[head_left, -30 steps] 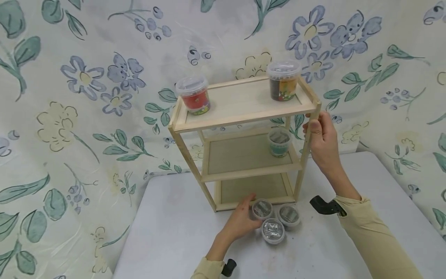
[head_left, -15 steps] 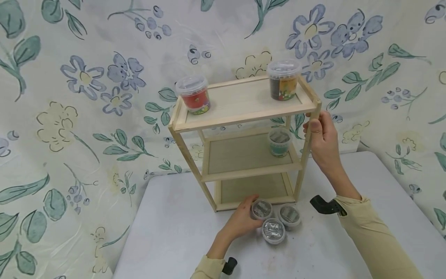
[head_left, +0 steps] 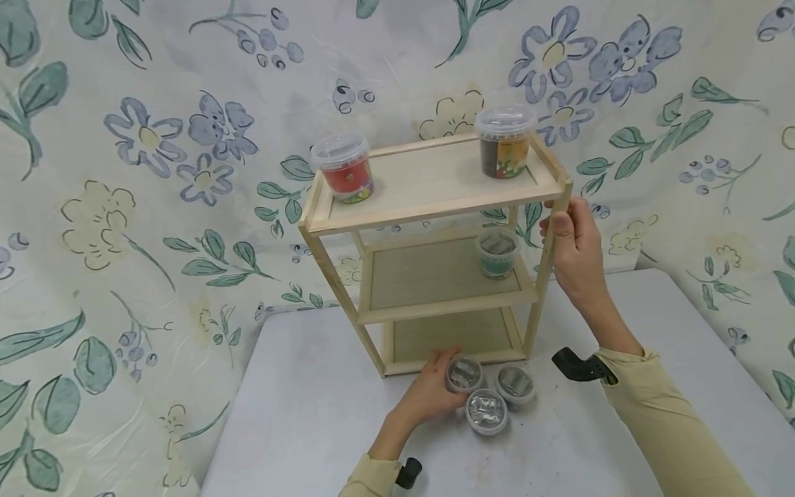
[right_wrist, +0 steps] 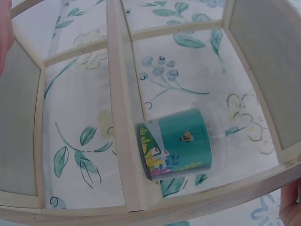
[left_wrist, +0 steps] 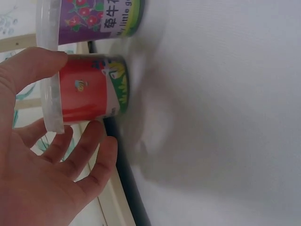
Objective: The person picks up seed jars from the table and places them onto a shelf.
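Observation:
My left hand (head_left: 427, 395) holds a small red-labelled plastic tub (left_wrist: 84, 89) between thumb and fingers, at the foot of the shelf; its clear lid shows in the head view. Two more lidded tubs stand close beside it, a silver-topped one (head_left: 487, 412) and another at the right (head_left: 515, 384). In the left wrist view, one neighbour is a purple-labelled tub (left_wrist: 99, 19). My right hand (head_left: 577, 252) grips the right front post of the three-tier wooden shelf (head_left: 428, 176). A green tub (head_left: 497, 254) sits on the right of the middle tier.
On the top tier stand a red tub (head_left: 344, 169) at the left and a dark-and-orange tub (head_left: 506, 143) at the right. The shelf rests on a white table (head_left: 298, 414), with a flowered cloth (head_left: 211, 152) hanging behind it.
My left hand and the tub it holds have shifted very slightly left, with a slightly wider gap to the right tub. My right hand stays on the post.

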`<state>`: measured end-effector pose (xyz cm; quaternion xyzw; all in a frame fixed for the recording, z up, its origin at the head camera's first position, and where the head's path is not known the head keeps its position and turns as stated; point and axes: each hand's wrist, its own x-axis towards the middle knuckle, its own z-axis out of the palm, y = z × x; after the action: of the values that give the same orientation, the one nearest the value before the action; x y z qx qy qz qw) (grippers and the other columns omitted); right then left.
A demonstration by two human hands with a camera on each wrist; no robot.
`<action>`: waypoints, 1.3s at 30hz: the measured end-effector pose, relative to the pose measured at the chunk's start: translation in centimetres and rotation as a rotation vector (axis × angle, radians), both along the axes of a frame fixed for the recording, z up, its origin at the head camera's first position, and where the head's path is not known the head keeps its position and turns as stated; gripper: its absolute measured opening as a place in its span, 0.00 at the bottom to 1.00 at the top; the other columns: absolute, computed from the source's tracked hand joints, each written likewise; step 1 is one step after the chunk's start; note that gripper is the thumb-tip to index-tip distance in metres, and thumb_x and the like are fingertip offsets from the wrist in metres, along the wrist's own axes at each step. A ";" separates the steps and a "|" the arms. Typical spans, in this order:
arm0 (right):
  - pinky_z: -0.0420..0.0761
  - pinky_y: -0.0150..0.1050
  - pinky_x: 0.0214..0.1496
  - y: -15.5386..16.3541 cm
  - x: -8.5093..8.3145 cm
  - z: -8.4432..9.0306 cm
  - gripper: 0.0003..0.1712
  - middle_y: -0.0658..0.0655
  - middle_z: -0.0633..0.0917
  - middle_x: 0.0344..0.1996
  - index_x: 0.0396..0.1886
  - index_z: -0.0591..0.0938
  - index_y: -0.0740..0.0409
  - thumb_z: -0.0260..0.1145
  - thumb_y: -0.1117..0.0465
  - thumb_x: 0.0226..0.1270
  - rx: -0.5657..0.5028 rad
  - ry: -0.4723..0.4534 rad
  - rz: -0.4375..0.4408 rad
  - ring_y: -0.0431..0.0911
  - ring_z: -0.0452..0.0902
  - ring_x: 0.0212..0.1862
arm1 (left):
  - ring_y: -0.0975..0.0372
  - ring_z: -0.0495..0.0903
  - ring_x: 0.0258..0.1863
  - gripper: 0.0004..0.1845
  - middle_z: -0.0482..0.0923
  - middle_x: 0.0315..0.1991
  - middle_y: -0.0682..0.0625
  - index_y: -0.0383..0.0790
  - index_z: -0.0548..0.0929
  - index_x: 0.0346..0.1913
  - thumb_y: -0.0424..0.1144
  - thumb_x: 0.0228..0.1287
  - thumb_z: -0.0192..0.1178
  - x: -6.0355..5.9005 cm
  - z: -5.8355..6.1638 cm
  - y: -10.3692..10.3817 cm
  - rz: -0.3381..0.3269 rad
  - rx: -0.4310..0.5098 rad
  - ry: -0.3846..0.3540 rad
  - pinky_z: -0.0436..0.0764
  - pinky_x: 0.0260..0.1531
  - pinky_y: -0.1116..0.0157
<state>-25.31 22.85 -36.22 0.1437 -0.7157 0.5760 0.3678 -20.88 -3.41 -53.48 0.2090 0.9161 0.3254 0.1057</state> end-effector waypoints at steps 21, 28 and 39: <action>0.73 0.30 0.45 0.0 0.0 0.1 0.30 0.38 0.75 0.41 0.58 0.70 0.73 0.48 0.48 0.77 0.002 -0.005 -0.004 0.37 0.74 0.40 | 0.51 0.78 0.52 0.44 0.70 0.58 0.42 0.37 0.70 0.66 0.52 0.47 0.75 0.1 0.0 -0.9 0.078 0.042 0.042 0.78 0.52 0.52; 0.73 0.31 0.45 -0.1 0.0 0.1 0.29 0.38 0.75 0.41 0.58 0.70 0.73 0.47 0.48 0.77 0.000 -0.010 0.001 0.39 0.75 0.40 | 0.52 0.77 0.52 0.44 0.70 0.57 0.42 0.37 0.69 0.67 0.52 0.47 0.74 0.1 0.9 -1.8 0.089 0.074 0.033 0.78 0.52 0.50; 0.73 0.30 0.46 0.0 0.1 0.1 0.28 0.37 0.75 0.41 0.58 0.69 0.73 0.47 0.50 0.78 0.005 -0.021 -0.014 0.42 0.75 0.41 | 0.54 0.75 0.53 0.43 0.70 0.57 0.45 0.37 0.70 0.65 0.52 0.47 0.73 0.7 1.8 -2.7 0.089 0.145 0.022 0.76 0.53 0.51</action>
<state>-25.24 22.81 -36.13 0.1336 -0.7220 0.5730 0.3640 -20.16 -6.16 -51.72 0.1787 0.8996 0.3930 0.0655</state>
